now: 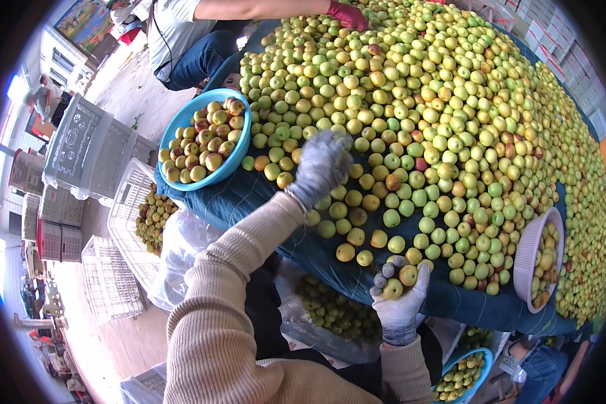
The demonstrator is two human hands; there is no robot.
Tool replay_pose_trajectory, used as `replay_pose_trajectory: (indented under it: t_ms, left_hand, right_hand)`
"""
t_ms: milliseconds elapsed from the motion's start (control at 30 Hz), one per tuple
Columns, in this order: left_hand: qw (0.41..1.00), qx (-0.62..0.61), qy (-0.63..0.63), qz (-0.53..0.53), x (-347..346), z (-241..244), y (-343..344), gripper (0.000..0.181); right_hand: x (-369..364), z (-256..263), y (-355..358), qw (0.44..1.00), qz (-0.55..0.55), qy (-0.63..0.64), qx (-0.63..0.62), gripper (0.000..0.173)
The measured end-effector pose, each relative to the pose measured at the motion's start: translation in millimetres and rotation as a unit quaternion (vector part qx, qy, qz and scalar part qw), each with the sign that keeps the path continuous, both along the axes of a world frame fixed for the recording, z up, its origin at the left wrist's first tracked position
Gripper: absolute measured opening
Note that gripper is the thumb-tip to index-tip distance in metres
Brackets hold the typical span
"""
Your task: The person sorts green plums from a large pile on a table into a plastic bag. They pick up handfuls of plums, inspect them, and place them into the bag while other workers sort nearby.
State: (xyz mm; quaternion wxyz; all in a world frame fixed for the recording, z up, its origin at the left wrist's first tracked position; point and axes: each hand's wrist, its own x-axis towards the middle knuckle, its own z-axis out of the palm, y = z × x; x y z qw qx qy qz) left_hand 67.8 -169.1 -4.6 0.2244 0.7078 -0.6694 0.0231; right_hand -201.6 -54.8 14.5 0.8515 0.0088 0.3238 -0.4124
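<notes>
My left hand (pixel 323 166), in a grey work glove, reaches palm down over a large heap of round green-yellow fresh jujubes (pixel 434 101). It is blurred, and its fingertips are hidden, so whether it grips a fruit cannot be told. Lower right, my right hand (pixel 401 298) is palm up in a white glove with grey-coated fingertips. Its fingers curl around several jujubes (pixel 399 284), just above the near edge of the dark blue cloth (pixel 333 270) under the heap. Loose jujubes (pixel 353 237) lie spread between my hands.
A blue plastic basket (pixel 247 131) of redder jujubes stands on the cloth's left edge, a pale basket (pixel 520 257) at right. White crates (pixel 113 283) and a plastic bag (pixel 182 257) are at left. Across the heap, a person's red-gloved hand (pixel 351 15) touches the fruit.
</notes>
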Motion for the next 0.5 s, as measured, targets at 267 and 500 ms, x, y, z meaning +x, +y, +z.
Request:
replay_pose_trajectory:
  t_ms: [267,500]
  left_hand:
    - [0.964,0.124,0.017,0.235,82,13,-76,0.042]
    - [0.808,0.172,0.555,-0.096,-36,32,33,0.036]
  right_hand:
    - [3,-6,3,0.999,0.014,-0.029,-0.030,0.052]
    - [16,7,0,0.998,-0.054,-0.021,0.009,0.060]
